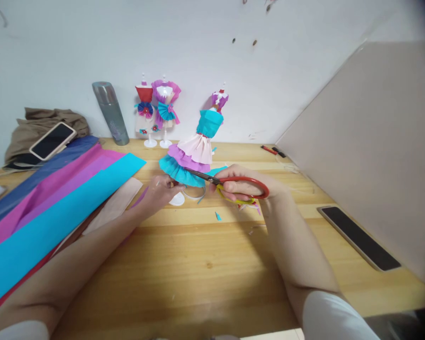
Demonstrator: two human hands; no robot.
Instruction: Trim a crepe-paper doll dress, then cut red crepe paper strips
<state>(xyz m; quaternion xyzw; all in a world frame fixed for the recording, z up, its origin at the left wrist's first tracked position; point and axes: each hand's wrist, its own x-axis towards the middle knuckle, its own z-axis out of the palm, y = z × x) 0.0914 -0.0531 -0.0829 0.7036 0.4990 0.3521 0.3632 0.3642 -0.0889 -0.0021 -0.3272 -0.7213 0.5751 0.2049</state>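
A small dress form in a layered paper dress (194, 148) leans to the right, with a turquoise top and a pink, purple and turquoise skirt. Its white round base (177, 199) shows below the hem. My left hand (161, 192) is closed at the stand just under the skirt; the fingertips are partly hidden. In my right hand (235, 184) is a pair of scissors (242, 179) with red and yellow handles. The dark blades lie across the turquoise bottom ruffle, pointing left. Whether they touch the paper, I cannot tell.
Long sheets of coloured crepe paper (74, 208) cover the left side. Behind stand a grey bottle (111, 113) and several dressed forms (165, 111) against the wall. One phone (53, 140) rests on brown cloth (53, 118), another phone (359, 237) lies right. Paper scraps (218, 216) lie near the scissors.
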